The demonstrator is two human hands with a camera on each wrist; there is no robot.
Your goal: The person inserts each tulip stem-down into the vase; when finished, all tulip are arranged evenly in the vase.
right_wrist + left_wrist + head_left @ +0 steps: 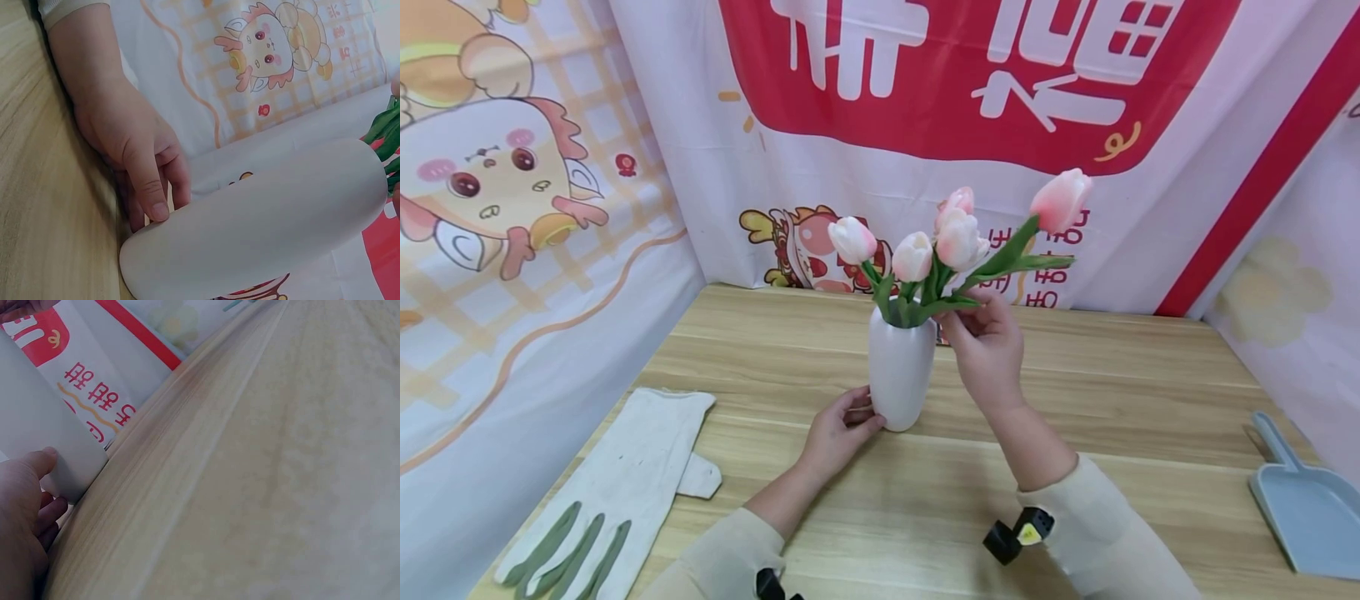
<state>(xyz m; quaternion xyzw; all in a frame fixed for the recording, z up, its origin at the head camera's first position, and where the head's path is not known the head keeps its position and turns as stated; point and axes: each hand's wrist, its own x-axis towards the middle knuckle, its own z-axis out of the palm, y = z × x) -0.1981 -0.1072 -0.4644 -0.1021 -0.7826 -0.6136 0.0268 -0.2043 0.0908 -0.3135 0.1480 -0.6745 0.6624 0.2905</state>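
A white vase [901,375] stands upright on the wooden table, holding several pink-and-white tulips [913,257] with green leaves. Low down on its left side, my left hand [838,433] holds the vase near the base, thumb on the front and fingers reaching behind, as the right wrist view also shows. At the vase's mouth my right hand [988,354] pinches the stem of a tulip [1062,200] that leans out to the right, higher than the others. Leaves partly cover those fingertips. In the left wrist view the vase [44,419] appears tilted by the camera angle.
White work gloves [625,467] with green strips lie at the table's left edge. A light blue dustpan [1307,508] lies at the right edge. Printed cloth [850,150] hangs behind the wooden table [1112,400] and along both sides.
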